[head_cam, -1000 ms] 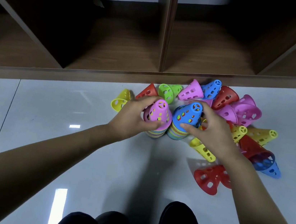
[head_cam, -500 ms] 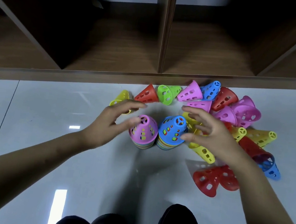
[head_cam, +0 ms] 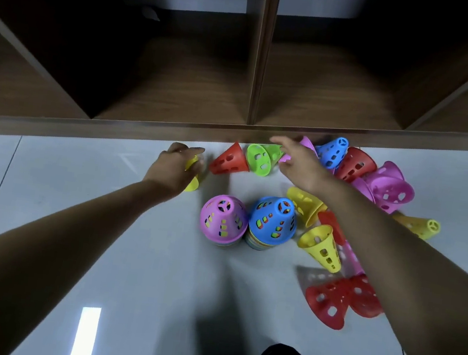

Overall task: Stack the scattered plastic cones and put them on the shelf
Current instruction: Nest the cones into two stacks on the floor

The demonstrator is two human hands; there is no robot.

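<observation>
Grey floor (head_cam: pixel 75 201) tiles lie before a low wooden shelf (head_cam: pixel 174 127), and no cones show in its compartments. Two piles stand upright and touching, a pink stack (head_cam: pixel 222 220) and a blue stack (head_cam: pixel 273 221). Many loose cones (head_cam: pixel 321 248) lie to the right of them. The left hand (head_cam: pixel 174 166) covers a yellow cone (head_cam: pixel 191 183) with fingers curved round it, so it seems to grasp it. The right hand (head_cam: pixel 297 162) is released, its fingers stretched over a green cone (head_cam: pixel 259 159) near the shelf edge. I judge that the gathering step is in hand. Next, each hand must lift its cone and seat it, wide end down, on a stack.
</observation>
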